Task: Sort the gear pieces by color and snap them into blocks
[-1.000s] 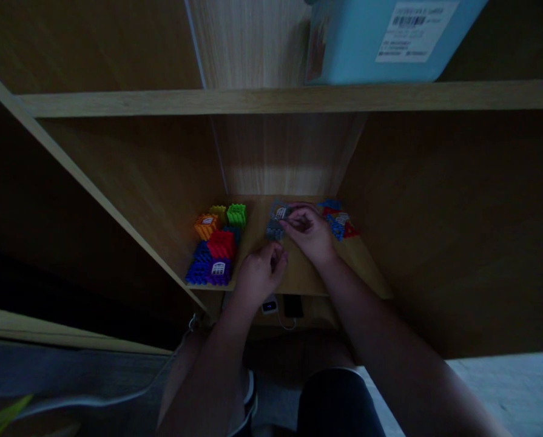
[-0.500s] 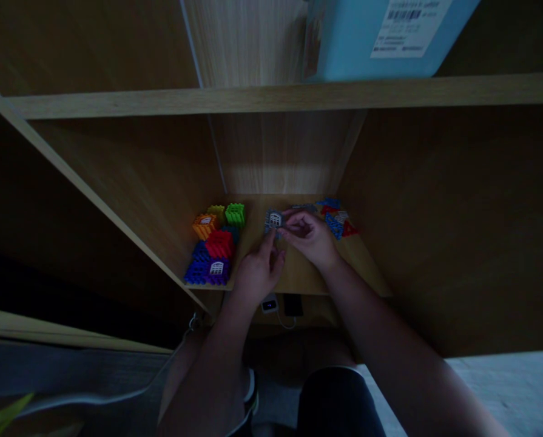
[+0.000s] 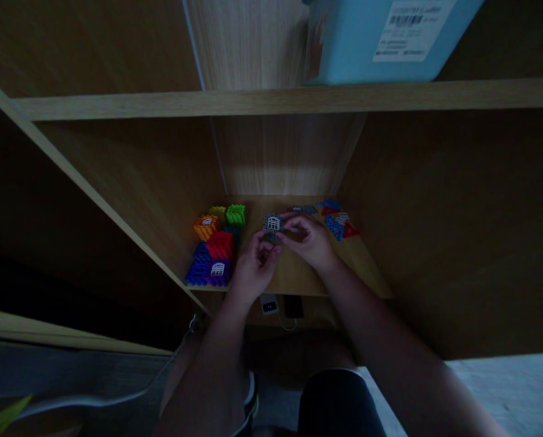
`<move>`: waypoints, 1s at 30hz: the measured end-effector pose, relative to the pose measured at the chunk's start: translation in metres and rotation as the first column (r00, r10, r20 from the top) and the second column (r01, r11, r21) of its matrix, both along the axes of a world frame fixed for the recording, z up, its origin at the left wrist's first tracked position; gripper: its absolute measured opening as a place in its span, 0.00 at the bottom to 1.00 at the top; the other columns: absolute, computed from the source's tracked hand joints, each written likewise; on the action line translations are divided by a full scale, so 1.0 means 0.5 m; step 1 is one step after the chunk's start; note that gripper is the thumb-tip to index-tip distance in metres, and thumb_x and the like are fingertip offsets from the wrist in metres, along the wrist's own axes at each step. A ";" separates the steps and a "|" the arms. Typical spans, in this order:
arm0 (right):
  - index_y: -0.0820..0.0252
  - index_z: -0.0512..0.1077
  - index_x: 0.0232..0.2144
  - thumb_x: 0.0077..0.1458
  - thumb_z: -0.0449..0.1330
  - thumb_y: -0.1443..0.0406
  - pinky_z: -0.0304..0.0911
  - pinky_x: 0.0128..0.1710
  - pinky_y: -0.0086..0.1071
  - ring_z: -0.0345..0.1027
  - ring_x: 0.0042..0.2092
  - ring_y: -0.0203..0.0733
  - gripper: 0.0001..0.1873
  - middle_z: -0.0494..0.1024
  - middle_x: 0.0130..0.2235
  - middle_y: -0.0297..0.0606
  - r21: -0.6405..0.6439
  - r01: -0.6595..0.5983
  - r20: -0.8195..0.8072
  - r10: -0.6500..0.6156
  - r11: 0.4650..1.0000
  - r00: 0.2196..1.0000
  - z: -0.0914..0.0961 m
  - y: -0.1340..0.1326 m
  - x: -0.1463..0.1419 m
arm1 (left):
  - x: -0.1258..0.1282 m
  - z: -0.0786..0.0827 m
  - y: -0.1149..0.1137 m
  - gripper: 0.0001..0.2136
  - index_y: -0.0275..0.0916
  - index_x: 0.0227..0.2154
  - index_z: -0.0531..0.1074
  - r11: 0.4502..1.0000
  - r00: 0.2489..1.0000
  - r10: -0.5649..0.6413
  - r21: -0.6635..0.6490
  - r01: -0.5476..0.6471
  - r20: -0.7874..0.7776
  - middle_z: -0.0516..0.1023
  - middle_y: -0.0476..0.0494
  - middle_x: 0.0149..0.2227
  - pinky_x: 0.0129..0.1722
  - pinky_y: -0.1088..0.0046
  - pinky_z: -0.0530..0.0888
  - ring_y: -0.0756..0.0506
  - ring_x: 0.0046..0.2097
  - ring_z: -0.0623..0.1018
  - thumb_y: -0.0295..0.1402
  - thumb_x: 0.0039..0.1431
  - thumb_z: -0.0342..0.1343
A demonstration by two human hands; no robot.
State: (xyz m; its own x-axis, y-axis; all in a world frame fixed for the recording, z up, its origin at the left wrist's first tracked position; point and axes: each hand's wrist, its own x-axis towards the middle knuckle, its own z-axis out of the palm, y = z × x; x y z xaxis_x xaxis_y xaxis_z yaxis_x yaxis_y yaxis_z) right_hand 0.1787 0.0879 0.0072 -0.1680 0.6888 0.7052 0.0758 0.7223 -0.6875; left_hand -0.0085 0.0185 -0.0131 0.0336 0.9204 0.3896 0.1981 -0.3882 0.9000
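Note:
Both hands meet over the low wooden shelf (image 3: 298, 276) and pinch a small grey block piece (image 3: 272, 224) with a white window panel. My left hand (image 3: 255, 264) grips it from below and the left. My right hand (image 3: 308, 238) holds its right side with curled fingers. Left of the hands stands a cluster of built cubes (image 3: 214, 244) in orange, green, yellow, red, blue and purple. Right of the hands lie loose flat pieces (image 3: 337, 218) in blue, red and grey.
The shelf compartment has wooden side walls and a back panel. A board above it carries a light blue box (image 3: 380, 39) with a white label. Under the shelf edge sit a small lit device (image 3: 269, 304) and a dark phone-like object (image 3: 293, 306).
The grey piece has left the shelf surface and sits between both hands. My left hand rose from the shelf edge to meet it; my right hand drew slightly back toward me.

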 end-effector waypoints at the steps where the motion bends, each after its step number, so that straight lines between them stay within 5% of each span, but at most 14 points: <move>1: 0.50 0.76 0.38 0.60 0.75 0.56 0.81 0.54 0.45 0.80 0.55 0.48 0.12 0.83 0.53 0.42 -0.001 0.025 0.006 -0.025 1.000 1.000 -0.002 0.003 0.000 | 0.001 0.001 -0.001 0.27 0.42 0.67 0.66 1.000 1.000 0.002 -0.004 -0.002 -0.014 0.84 0.45 0.40 0.38 0.73 0.78 0.47 0.39 0.83 0.45 0.71 0.62; 12: 0.49 0.76 0.39 0.59 0.75 0.53 0.81 0.56 0.47 0.81 0.54 0.47 0.15 0.82 0.56 0.41 -0.109 0.051 -0.049 -0.057 0.993 0.997 -0.020 0.025 -0.003 | 0.000 0.021 -0.007 0.32 0.41 0.74 0.60 1.000 0.985 0.003 -0.030 -0.008 -0.170 0.84 0.49 0.37 0.36 0.72 0.75 0.47 0.35 0.82 0.42 0.72 0.60; 20: 0.50 0.74 0.38 0.56 0.77 0.51 0.80 0.57 0.44 0.81 0.53 0.45 0.19 0.81 0.58 0.40 -0.186 -0.082 -0.174 0.049 0.979 0.984 -0.007 0.008 -0.020 | 0.003 0.035 -0.009 0.16 0.43 0.58 0.78 1.000 0.946 0.008 0.006 -0.007 -0.325 0.85 0.48 0.38 0.34 0.72 0.74 0.48 0.33 0.81 0.41 0.72 0.59; 30: 0.50 0.75 0.39 0.49 0.81 0.49 0.79 0.55 0.42 0.82 0.50 0.44 0.25 0.86 0.49 0.37 -0.336 -0.195 -0.247 0.114 0.921 0.962 -0.015 0.023 -0.019 | 0.003 0.027 -0.008 0.33 0.39 0.75 0.58 1.000 0.959 0.025 0.014 -0.021 -0.284 0.86 0.45 0.41 0.40 0.69 0.80 0.46 0.37 0.84 0.38 0.72 0.60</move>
State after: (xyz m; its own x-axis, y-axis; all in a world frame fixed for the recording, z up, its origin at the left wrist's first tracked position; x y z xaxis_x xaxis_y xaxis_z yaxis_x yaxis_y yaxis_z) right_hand 0.1691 0.0994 -0.0005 -0.1632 0.8775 0.4510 -0.1980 0.4186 -0.8863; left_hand -0.0068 0.0145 0.0001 0.1232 0.9179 0.3771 0.4539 -0.3900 0.8012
